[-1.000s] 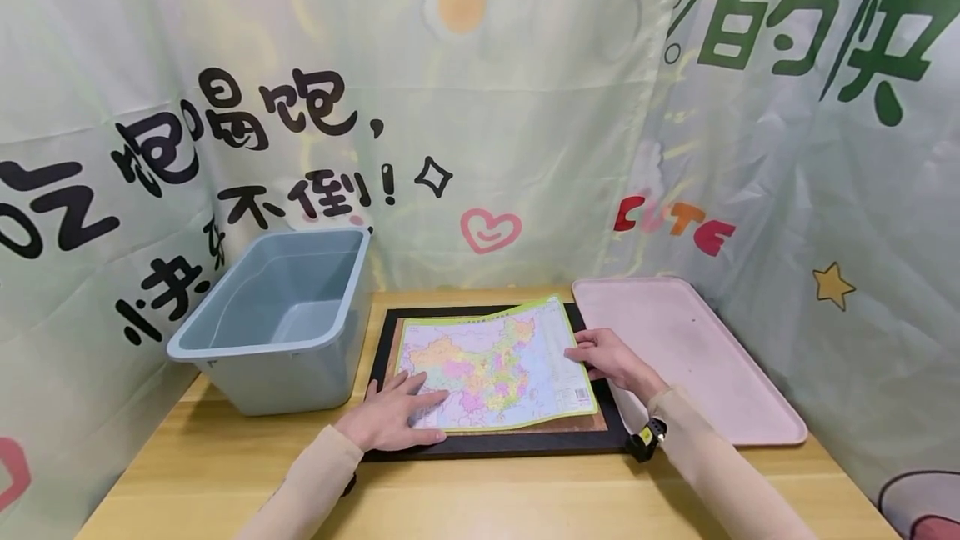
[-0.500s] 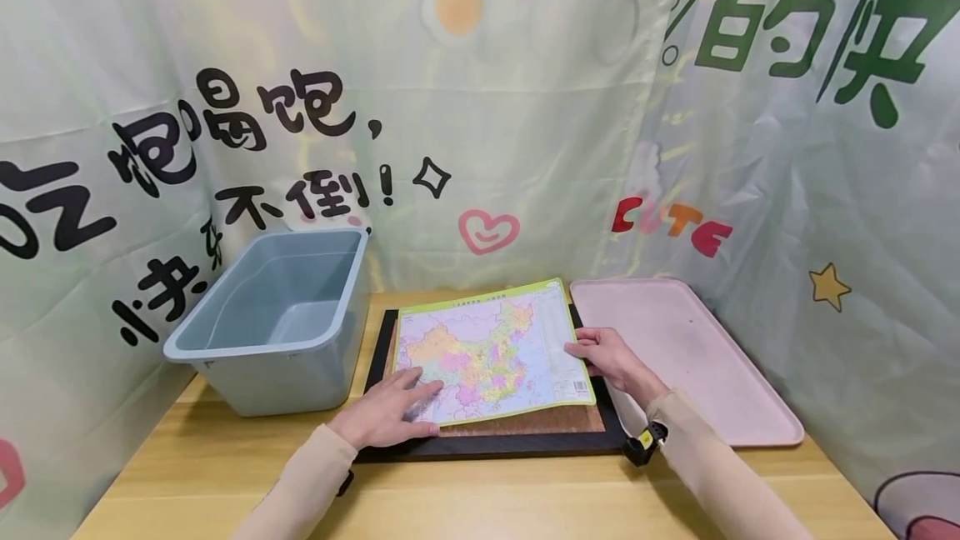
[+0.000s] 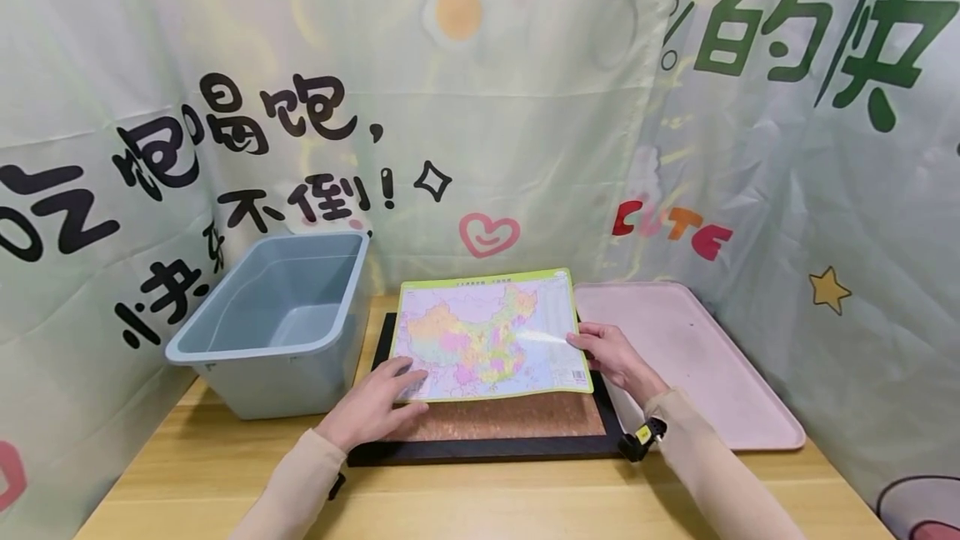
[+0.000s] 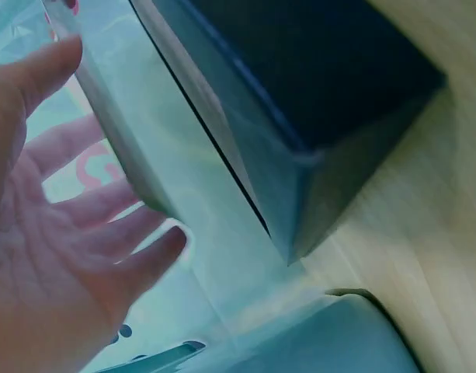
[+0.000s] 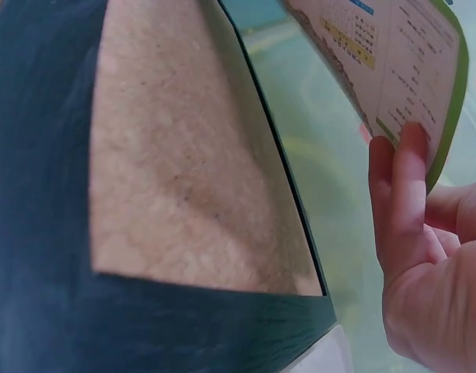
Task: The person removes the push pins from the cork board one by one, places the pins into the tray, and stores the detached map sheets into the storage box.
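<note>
A printed map sheet point(image 3: 472, 336) with a green border is raised at a slant over a black-framed cork board point(image 3: 517, 417). My right hand point(image 3: 611, 352) pinches the map's right edge. In the right wrist view, that hand's fingers point(image 5: 412, 163) lie against the sheet's printed back. My left hand point(image 3: 371, 407) is at the lower left corner of the map, fingers over its edge and thumb apart from it. From the left wrist, the left hand point(image 4: 59, 233) shows its fingers spread, with the sheet's edge passing close to their tips.
A blue-grey plastic bin point(image 3: 300, 365) stands to the left of the board. To the right lies a pink tray point(image 3: 705, 373). The wooden table point(image 3: 480, 498) ends at a printed curtain point(image 3: 420, 123) behind and at both sides.
The map has risen off the board and shifted away from me, exposing more cork along the near side. My left hand has drawn slightly left, fingers near the corner; the right keeps its pinch.
</note>
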Available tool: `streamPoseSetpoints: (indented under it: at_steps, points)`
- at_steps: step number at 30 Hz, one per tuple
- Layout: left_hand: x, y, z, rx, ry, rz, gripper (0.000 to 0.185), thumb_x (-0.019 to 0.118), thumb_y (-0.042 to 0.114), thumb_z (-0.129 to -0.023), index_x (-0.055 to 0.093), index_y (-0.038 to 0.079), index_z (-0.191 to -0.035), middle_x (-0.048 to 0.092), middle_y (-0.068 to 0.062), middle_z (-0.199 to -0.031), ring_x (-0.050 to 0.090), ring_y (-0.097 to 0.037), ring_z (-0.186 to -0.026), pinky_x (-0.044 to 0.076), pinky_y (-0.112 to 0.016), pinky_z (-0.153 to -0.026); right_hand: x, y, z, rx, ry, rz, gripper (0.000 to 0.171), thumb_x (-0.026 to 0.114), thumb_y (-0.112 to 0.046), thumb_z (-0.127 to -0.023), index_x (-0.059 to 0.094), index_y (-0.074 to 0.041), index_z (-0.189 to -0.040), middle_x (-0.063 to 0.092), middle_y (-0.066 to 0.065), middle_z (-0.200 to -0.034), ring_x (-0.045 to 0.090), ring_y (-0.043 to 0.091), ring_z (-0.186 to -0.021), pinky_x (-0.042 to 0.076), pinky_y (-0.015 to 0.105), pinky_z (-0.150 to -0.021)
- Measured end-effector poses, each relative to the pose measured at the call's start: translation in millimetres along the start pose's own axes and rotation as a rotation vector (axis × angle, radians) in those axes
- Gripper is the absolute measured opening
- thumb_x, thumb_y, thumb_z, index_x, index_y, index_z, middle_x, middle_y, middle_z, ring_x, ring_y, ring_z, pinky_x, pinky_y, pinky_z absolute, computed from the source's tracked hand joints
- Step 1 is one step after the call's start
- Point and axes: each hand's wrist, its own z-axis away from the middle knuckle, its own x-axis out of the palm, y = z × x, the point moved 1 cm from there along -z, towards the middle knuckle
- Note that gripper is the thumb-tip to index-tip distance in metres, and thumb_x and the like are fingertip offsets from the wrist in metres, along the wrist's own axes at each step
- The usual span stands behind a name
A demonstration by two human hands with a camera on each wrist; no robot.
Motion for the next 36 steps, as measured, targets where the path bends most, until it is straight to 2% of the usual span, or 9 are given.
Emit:
streamPoseSetpoints:
  at_steps: [4, 11, 16, 20, 28, 36]
  points:
    - [-2.1, 0.0, -1.6, 0.027, 0.109, -0.05, 0.037, 0.072, 0.034, -0.09, 0.07, 0.013, -0.12, 0.061, -0.015, -0.128, 0.058, -0.031, -0.119, 0.049, -0.047, -0.097, 1, -4, -3, -0.019, 0.026, -0.019, 0.044, 0.059, -0.016, -0.099, 0.052, 0.008, -0.136, 0.074, 0.002, -0.091, 0.072, 0.013, -0.078, 0.057, 0.028, -0.064]
    - [-6.5, -1.2, -4.4, 0.124, 0.273, -0.109, 0.013, 0.075, 0.023, -0.088, 0.074, 0.018, -0.099, 0.066, -0.001, -0.109, 0.061, -0.017, -0.104, 0.054, -0.037, -0.087, 3, -19, -7, -0.034, 0.056, -0.055, 0.045, 0.061, -0.016, -0.098, 0.052, 0.009, -0.134, 0.073, -0.001, -0.086, 0.071, 0.012, -0.075, 0.056, 0.027, -0.064]
    - [-10.1, -2.1, -5.3, 0.186, 0.368, -0.129, 0.009, 0.078, 0.015, -0.084, 0.074, 0.017, -0.092, 0.066, 0.003, -0.099, 0.06, -0.015, -0.097, 0.053, -0.035, -0.084, 4, -28, -8, -0.048, 0.057, -0.077, 0.046, 0.061, -0.014, -0.098, 0.051, 0.01, -0.135, 0.073, -0.002, -0.086, 0.071, 0.012, -0.076, 0.056, 0.027, -0.065]
    - [-10.5, -2.6, -4.9, 0.204, 0.408, -0.143, 0.009, 0.077, 0.013, -0.084, 0.075, 0.016, -0.093, 0.067, 0.002, -0.097, 0.06, -0.016, -0.094, 0.053, -0.035, -0.083, 4, -34, -10, -0.062, 0.074, -0.091, 0.046, 0.062, -0.014, -0.097, 0.051, 0.009, -0.136, 0.073, -0.003, -0.086, 0.071, 0.011, -0.077, 0.057, 0.027, -0.065]
    - [-7.8, -1.9, -1.0, 0.208, 0.439, -0.142, 0.008, 0.075, 0.015, -0.085, 0.075, 0.016, -0.094, 0.067, 0.004, -0.097, 0.06, -0.014, -0.095, 0.052, -0.034, -0.083, 7, -42, -13, -0.082, 0.162, -0.066, 0.045, 0.063, -0.016, -0.097, 0.055, 0.005, -0.135, 0.071, -0.004, -0.088, 0.069, 0.009, -0.078, 0.056, 0.026, -0.066]
    - [-8.4, -3.5, 4.7, 0.241, 0.471, -0.131, 0.011, 0.075, 0.012, -0.083, 0.076, 0.015, -0.094, 0.069, 0.003, -0.096, 0.062, -0.013, -0.093, 0.053, -0.032, -0.082, 13, -55, -18, -0.113, 0.189, -0.044, 0.044, 0.062, -0.018, -0.097, 0.055, 0.004, -0.135, 0.07, -0.003, -0.09, 0.068, 0.008, -0.078, 0.055, 0.026, -0.067]
